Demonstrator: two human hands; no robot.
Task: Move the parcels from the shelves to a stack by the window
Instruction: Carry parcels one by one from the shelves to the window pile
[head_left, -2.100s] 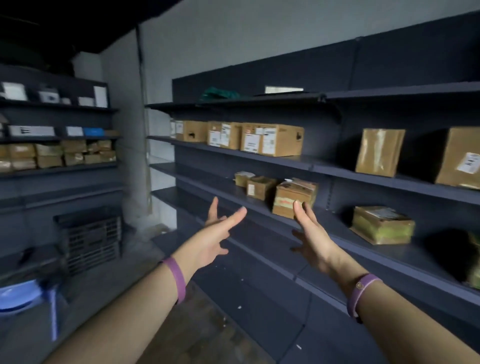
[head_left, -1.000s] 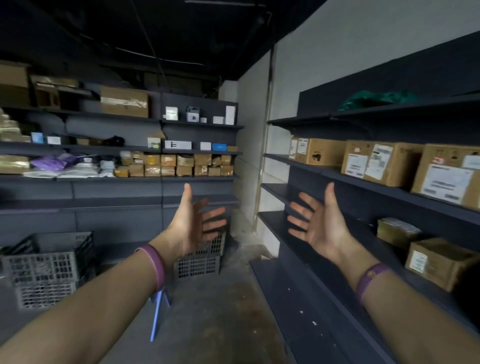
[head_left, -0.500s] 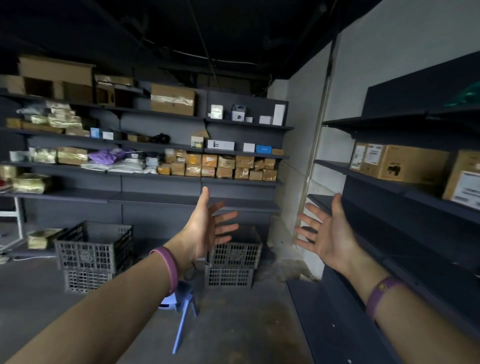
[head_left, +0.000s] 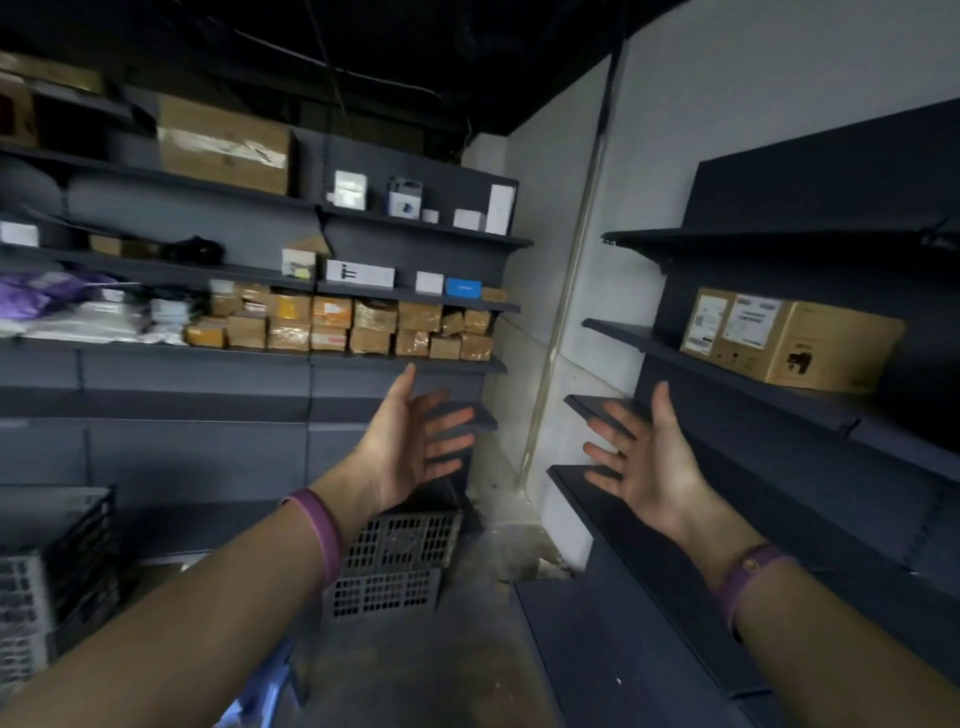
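My left hand (head_left: 410, 447) and my right hand (head_left: 644, 462) are held out in front of me, palms facing each other, fingers spread, nothing in either. Beyond the left hand, a row of small brown taped parcels (head_left: 358, 327) fills a dark shelf on the far wall, in two layers. A larger brown carton with white labels (head_left: 789, 343) sits on the right-hand shelf unit, above and right of my right hand. A big taped carton (head_left: 223, 145) rests on an upper shelf at the left. No window is in view.
Grey plastic crates stand on the floor below my hands (head_left: 395, 561) and at the far left (head_left: 47, 582). A blue stool (head_left: 265, 691) is near my left forearm. White and blue small boxes (head_left: 426, 208) sit on upper shelves. The lower right shelves (head_left: 649, 545) jut toward me.
The view has swung left, from the right-hand shelves toward the corner and the far wall. Both hands stay raised and empty, palms now facing each other.
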